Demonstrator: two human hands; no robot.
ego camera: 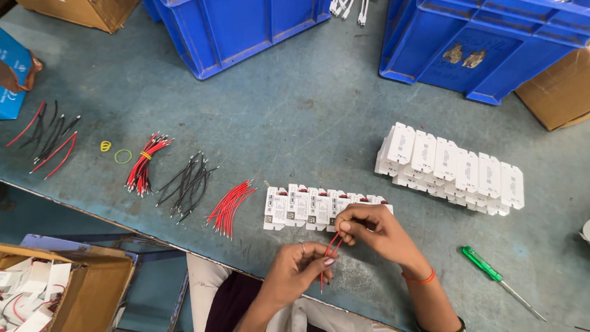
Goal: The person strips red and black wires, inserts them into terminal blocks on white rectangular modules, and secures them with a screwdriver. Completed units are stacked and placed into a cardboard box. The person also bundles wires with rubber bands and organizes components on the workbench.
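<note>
Two blue crates [246, 31] stand at the far side of the table [295, 117]. A stack of white modules [452, 166] lies right, a row of them [301, 206] near. The right hand [372, 230] and left hand [298, 267] pinch thin red wires [330, 249] between closed fingertips, just near the row.

Colours were pretty vivid: worn teal-grey painted table top [307, 117], two bright blue plastic crates [236, 31], plain white rectangular plastic driver boxes [452, 166] in rows. Thin wire bundles came in red [230, 206] and black [187, 184]. The screwdriver with the translucent handle [482, 263] was green, the small rubber bands [106, 146] yellow, the cardboard boxes [80, 10] brown.
</note>
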